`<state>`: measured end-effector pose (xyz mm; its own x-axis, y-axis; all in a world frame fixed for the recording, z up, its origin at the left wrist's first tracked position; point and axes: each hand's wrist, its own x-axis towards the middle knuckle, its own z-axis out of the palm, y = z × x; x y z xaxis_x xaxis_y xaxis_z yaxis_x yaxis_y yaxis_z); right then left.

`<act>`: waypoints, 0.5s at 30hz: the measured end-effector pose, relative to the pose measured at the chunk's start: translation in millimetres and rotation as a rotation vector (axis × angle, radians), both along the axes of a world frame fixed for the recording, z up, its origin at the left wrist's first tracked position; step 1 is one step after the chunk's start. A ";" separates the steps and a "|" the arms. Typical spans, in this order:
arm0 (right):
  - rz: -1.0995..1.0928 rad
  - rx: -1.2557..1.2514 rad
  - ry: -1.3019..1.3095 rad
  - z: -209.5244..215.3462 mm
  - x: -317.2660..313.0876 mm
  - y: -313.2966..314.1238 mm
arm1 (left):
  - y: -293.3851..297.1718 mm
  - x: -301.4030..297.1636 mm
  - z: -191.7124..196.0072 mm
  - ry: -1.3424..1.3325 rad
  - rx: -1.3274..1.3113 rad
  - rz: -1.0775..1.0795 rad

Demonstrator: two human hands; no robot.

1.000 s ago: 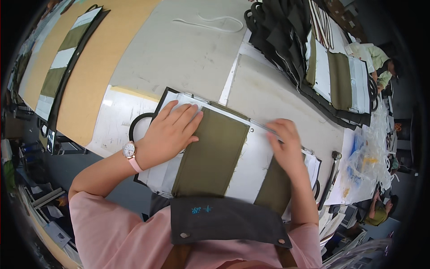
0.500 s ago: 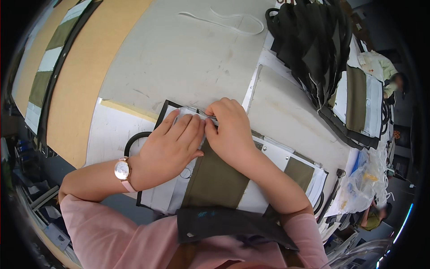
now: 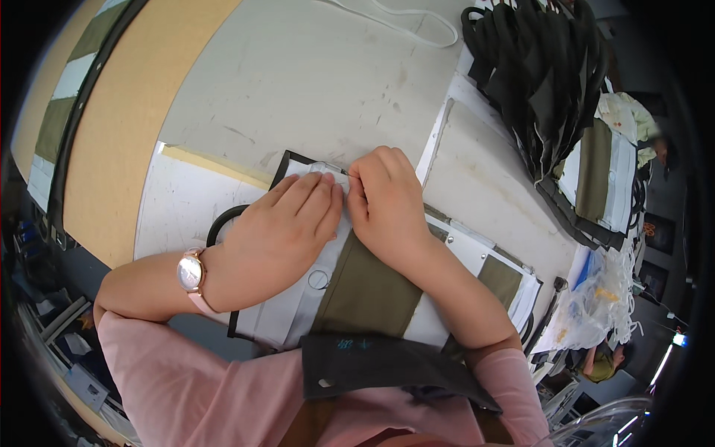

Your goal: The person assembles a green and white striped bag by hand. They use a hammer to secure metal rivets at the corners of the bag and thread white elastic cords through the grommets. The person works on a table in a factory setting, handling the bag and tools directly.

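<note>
A flat fabric panel [image 3: 365, 287] of olive green and white cloth with black trim lies on the grey table [image 3: 313, 82] in front of me. My left hand [image 3: 279, 231], with a pink-strapped watch on its wrist, presses flat on the white part near the panel's far left corner. My right hand [image 3: 387, 205] is right beside it, fingers curled and pinching the panel's top edge [image 3: 328, 168]. A black strap loop [image 3: 222, 220] pokes out from under the panel at the left.
More olive and white panels [image 3: 514, 279] are stacked under and to the right of the one I hold. A heap of black straps and bags [image 3: 547, 71] lies at the far right. A white cord [image 3: 402, 22] lies at the far edge. Tan boards [image 3: 126, 112] run along the left.
My right hand slid from the panel's right end to its top left corner, meeting my left hand. The view shifted slightly; my left hand stayed pressed on the panel.
</note>
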<state>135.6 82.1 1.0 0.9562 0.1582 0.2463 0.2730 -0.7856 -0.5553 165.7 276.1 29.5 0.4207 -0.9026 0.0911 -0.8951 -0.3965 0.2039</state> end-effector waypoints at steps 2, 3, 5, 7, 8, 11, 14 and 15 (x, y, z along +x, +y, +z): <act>0.011 -0.003 -0.004 -1.0 -0.5 0.4 | 1.1 -2.6 -1.0 -0.042 -0.007 0.010; 0.010 0.011 -0.014 -2.3 1.5 0.5 | 2.0 -1.5 0.4 -0.035 -0.010 0.007; 0.016 0.033 -0.025 -2.2 4.3 1.2 | 4.1 3.1 3.9 -0.020 -0.017 0.000; 0.034 0.048 -0.025 -0.8 6.1 4.1 | 7.6 9.7 2.0 0.014 -0.011 -0.011; 0.029 0.059 -0.022 -1.1 6.1 5.6 | 9.0 11.4 1.7 0.031 -0.008 -0.017; 0.030 0.072 -0.040 -3.3 5.1 7.6 | 7.3 8.3 2.6 -0.009 -0.032 0.009; 0.093 0.010 -0.142 -3.5 2.1 8.5 | 7.7 12.7 6.0 0.018 -0.085 0.006; 0.120 -0.041 -0.193 -5.1 1.3 6.4 | 9.4 18.0 8.6 0.085 -0.069 0.012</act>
